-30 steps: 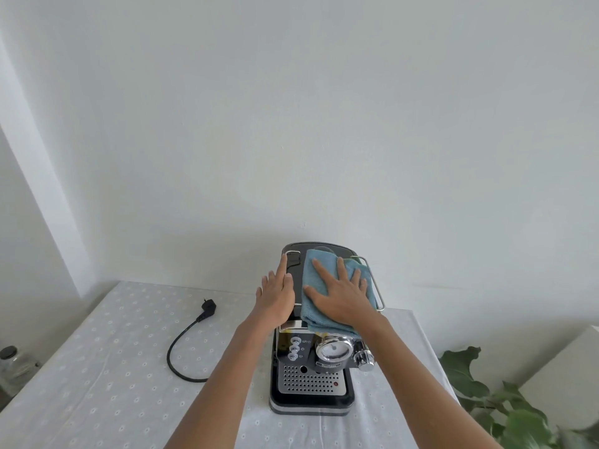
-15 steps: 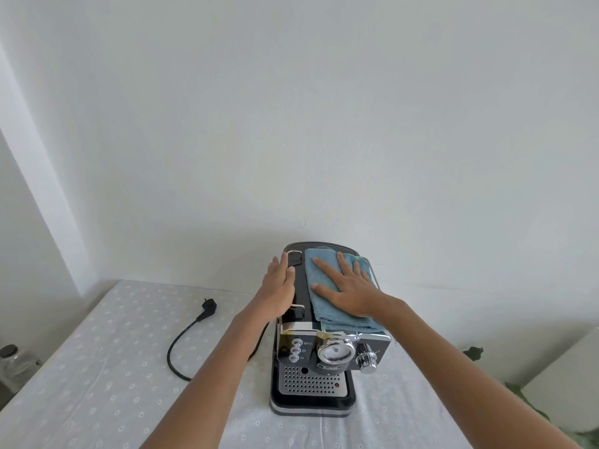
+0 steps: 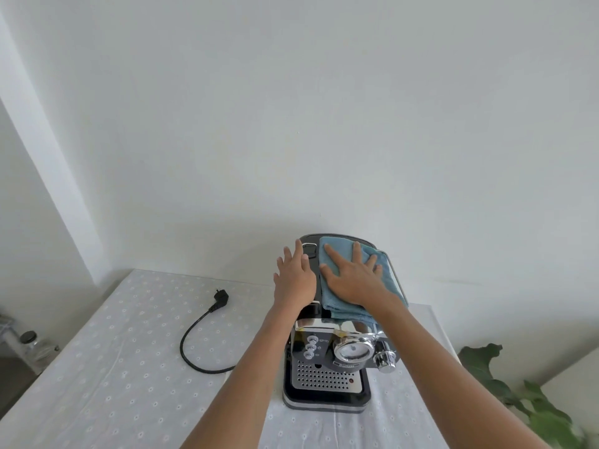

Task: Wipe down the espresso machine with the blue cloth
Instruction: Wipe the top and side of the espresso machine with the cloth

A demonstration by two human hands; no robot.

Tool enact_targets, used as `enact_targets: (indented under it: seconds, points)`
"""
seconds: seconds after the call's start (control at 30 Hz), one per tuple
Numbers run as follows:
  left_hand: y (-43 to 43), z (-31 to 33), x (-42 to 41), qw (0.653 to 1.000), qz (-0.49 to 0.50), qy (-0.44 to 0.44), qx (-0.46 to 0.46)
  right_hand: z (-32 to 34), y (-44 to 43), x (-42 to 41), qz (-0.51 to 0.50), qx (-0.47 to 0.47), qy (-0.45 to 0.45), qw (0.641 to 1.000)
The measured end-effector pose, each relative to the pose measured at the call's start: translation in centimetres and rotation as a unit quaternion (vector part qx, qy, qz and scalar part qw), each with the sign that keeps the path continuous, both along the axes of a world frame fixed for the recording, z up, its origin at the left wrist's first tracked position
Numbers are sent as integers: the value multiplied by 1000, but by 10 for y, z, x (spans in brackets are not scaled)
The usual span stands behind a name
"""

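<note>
A black and chrome espresso machine point(image 3: 327, 374) stands on the table against the white wall. A folded blue cloth point(image 3: 334, 296) lies on its flat top. My right hand point(image 3: 355, 277) presses flat on the cloth with fingers spread. My left hand point(image 3: 295, 278) rests flat on the machine's top left edge, beside the cloth, fingers extended. The machine's front shows buttons, a round gauge, a chrome knob and a perforated drip tray.
The table point(image 3: 113, 367) wears a white dotted cloth. The machine's black power cord and plug point(image 3: 201, 332) lie unplugged on it to the left. A green leafy plant point(image 3: 505, 387) stands at the lower right. Glass jars point(image 3: 32, 341) sit at the far left.
My right hand has slid the cloth back and forth over the machine's top, ending a little farther back. My left hand has stayed on the top left edge.
</note>
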State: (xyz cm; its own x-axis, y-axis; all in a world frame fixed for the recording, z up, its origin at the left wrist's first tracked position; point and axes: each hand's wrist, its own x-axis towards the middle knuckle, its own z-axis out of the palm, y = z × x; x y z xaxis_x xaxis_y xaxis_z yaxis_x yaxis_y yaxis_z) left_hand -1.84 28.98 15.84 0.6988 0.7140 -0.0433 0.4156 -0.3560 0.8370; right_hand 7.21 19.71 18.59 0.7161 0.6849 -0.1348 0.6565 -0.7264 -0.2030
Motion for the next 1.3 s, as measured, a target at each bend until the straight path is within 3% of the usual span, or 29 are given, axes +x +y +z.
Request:
enact_targets:
  seconds: [0.23,0.87,1.03,1.3]
  points:
    - [1,-3,-3,999,-24,-3,-22,-12,-30,-12,39,14,-14,999]
    - [1,4,-13,995,-45,-25,-85,-2,-5,-9,-5,24,5,1000]
    - [1,-2,-13,994,-51,-44,-92,-11,-36,-23,34,38,-2,999]
    - [5,-3,-13,991,-50,-66,-109,0,7,-11,-26,20,-3,999]
